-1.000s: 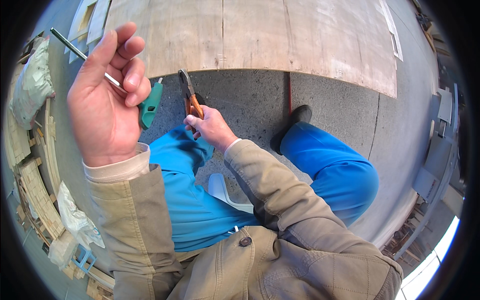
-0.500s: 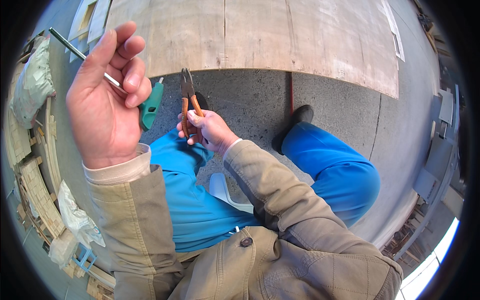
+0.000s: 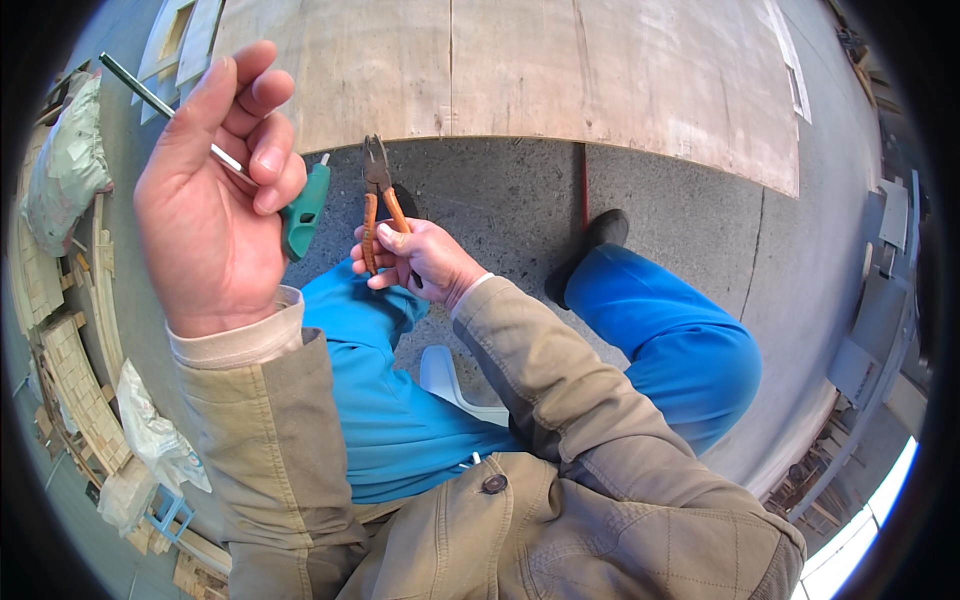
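Observation:
My left hand (image 3: 215, 215) is raised at the left, palm showing and fingers curled. It holds a T-handle hex key: the long thin shaft (image 3: 150, 97) runs out past the thumb to the upper left, and the green grip (image 3: 306, 213) shows beyond the fingertips with a short metal tip at its top. Part of the shaft is hidden behind the fingers. Lower and to the right, my right hand (image 3: 432, 260) grips pliers (image 3: 378, 185) with orange handles. Their jaws point away from me and stand slightly apart, with nothing visible between them. A small dark thing shows at the right palm, too hidden to name.
A large plywood panel (image 3: 560, 75) lies ahead with its near edge beyond the pliers. My blue-trousered knees spread over the grey floor (image 3: 690, 220). Sacks (image 3: 70, 165) and wooden pieces (image 3: 85, 400) line the left; grey metal parts (image 3: 865, 320) stand at the right.
Both hands stay nearly in place with the same tools. The pliers' handles and jaws look slightly further apart; my right hand has shifted very slightly.

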`<state>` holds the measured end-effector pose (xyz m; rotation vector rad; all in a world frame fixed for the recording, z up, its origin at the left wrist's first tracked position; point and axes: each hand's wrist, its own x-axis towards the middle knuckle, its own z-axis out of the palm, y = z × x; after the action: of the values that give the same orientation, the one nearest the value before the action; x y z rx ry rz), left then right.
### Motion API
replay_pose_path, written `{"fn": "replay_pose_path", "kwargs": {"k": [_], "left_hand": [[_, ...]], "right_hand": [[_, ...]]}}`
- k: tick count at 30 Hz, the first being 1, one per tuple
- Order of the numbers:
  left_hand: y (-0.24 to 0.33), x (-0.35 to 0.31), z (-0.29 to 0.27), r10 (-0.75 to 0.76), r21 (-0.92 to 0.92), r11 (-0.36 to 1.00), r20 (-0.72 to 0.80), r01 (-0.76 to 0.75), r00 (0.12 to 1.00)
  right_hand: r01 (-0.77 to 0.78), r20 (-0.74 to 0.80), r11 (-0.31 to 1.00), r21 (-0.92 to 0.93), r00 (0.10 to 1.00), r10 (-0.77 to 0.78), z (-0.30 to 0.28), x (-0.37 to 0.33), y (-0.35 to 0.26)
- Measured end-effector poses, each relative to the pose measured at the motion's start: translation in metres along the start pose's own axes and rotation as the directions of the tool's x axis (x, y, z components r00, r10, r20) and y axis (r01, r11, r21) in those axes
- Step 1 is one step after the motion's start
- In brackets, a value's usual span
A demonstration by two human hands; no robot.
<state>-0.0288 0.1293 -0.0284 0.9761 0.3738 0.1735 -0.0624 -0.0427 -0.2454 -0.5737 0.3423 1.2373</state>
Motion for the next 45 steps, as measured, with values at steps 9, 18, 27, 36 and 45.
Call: {"fn": "replay_pose_path", "kwargs": {"k": [9,18,27,36,45], "left_hand": [[0.001,0.001,0.0,-0.011,-0.006,1.0,0.031,0.012,0.999],[0.003,-0.001,0.0,-0.013,-0.006,1.0,0.024,0.013,1.0],[0.014,-0.001,-0.018,0.019,-0.057,0.998,0.026,-0.017,0.999],[0.016,-0.005,-0.023,0.074,-0.092,0.993,-0.021,-0.075,0.997],[0.016,0.0,-0.023,0.065,-0.121,0.99,-0.088,-0.076,0.994]], "right_hand": [[0.027,-0.012,1.0,0.006,1.0,-0.026,0.002,0.002,0.007],[0.084,-0.092,0.994,0.066,0.993,-0.077,0.022,0.015,0.025],[0.024,-0.136,0.999,0.024,0.991,-0.02,0.036,0.011,0.019],[0.001,-0.236,1.0,-0.005,0.972,-0.002,0.055,0.001,0.008],[-0.002,-0.144,0.998,-0.059,0.99,-0.006,0.041,-0.014,0.004]]}}
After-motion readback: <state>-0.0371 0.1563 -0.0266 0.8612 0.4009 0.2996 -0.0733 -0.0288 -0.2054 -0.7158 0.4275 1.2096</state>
